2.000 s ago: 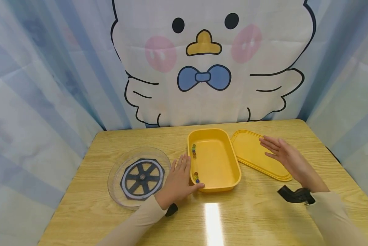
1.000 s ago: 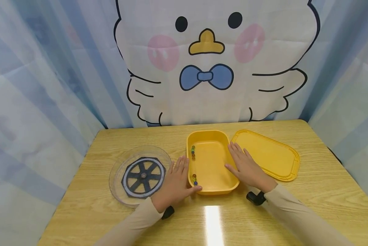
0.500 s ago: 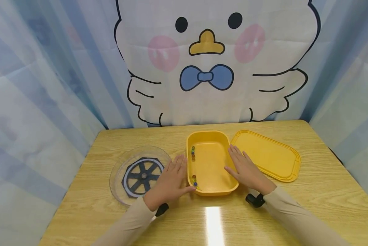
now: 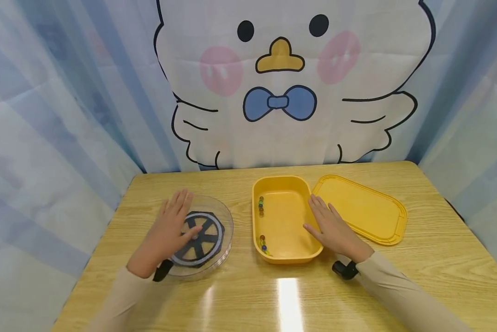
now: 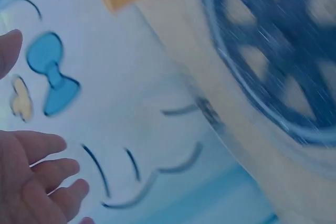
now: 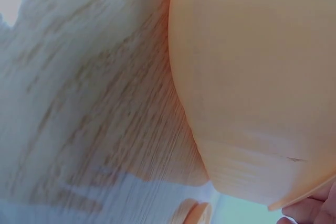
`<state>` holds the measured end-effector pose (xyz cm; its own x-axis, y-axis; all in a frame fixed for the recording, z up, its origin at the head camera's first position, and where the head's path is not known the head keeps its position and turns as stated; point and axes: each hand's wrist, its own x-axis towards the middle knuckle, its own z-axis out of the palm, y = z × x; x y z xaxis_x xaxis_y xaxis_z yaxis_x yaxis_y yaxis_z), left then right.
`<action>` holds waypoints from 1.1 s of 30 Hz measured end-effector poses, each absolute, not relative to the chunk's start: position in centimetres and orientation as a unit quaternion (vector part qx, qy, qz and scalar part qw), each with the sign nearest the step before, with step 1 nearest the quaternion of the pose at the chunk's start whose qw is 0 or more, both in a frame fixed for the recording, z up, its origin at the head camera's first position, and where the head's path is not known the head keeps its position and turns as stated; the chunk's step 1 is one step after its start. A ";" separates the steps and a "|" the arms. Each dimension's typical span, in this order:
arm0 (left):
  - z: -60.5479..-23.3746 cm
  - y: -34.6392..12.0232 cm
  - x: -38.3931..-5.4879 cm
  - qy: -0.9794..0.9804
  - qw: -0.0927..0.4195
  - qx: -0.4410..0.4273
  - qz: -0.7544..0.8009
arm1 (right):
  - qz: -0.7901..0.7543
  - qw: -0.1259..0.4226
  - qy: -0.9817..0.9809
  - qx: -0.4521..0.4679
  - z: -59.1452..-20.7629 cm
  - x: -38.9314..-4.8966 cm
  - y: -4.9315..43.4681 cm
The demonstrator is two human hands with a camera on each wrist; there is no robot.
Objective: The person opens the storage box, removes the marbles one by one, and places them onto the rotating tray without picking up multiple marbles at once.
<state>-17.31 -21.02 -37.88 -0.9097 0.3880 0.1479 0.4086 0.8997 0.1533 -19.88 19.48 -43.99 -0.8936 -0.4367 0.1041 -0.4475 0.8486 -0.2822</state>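
My left hand [image 4: 164,233] hovers over the left part of a clear round dish [image 4: 227,216], fingers straight and thumb spread, holding nothing. Inside the dish is a dark spoked wheel shape [image 4: 208,238] with a pale ring, partly covered by that hand. In the left wrist view the wheel shape is blurred. My right hand [image 4: 335,230] rests with straight fingers along the right rim of a yellow plastic box [image 4: 287,221]. Along the box's left side lie several small coloured beads [image 4: 261,206], with another short line of beads [image 4: 263,244] nearer the front. The right wrist view shows the box's outer wall [image 6: 252,77].
A flat yellow lid [image 4: 368,210] lies on the wooden table [image 4: 248,299] to the right of the box, close to its rim. Behind the table hangs a pale blue curtain [image 4: 240,143] with a cartoon bird; curtains also flank both sides.
Earlier my right hand came in from over the lid to the box's right rim, where it stays. My left hand has left the box's left rim and moved left over the dish.
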 end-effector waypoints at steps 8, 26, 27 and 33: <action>-40.0 -26.7 -17.9 -0.981 0.058 -0.168 -0.077 | 0.155 0.023 -0.960 0.234 -43.9 -19.9 19.4; -43.4 -30.9 -18.6 -0.987 0.073 -0.142 0.006 | 0.147 0.007 -0.961 0.233 -43.6 -19.8 19.5; -43.5 -30.9 -18.6 -0.988 0.071 -0.140 0.007 | 0.146 0.007 -0.961 0.233 -43.6 -19.8 19.5; -44.0 -31.2 -18.7 -0.986 0.090 -0.142 0.013 | 0.146 0.005 -0.961 0.233 -43.4 -19.8 19.5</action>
<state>-18.72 -31.21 -44.04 -0.9435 0.2818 0.1744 0.2771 0.9595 -0.0512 -19.79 19.48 -43.39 -0.8913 -0.4465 0.0784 -0.4497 0.8490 -0.2774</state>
